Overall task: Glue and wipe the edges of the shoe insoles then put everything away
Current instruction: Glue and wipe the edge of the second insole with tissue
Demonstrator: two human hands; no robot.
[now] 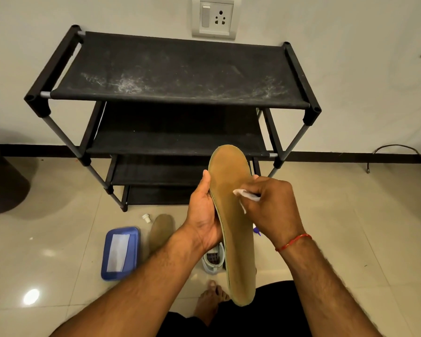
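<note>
I am gripping the insole [229,181] in my left hand [202,215], in the air before the rack [175,69], my right hand [275,203] pinching a wipe [241,192] against its right edge. Pressing hard, I am risking smearing glue across its face or bending it.

Dusty black shoe rack [175,69] below a wall socket [214,18]

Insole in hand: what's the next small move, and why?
Probably slide the wipe along the right edge of the insole toward the toe. The right hand pinches the wipe against that side in the upper half, the left hand grips the opposite edge, steadying it, and rim extends beyond the contact both ways.
</note>
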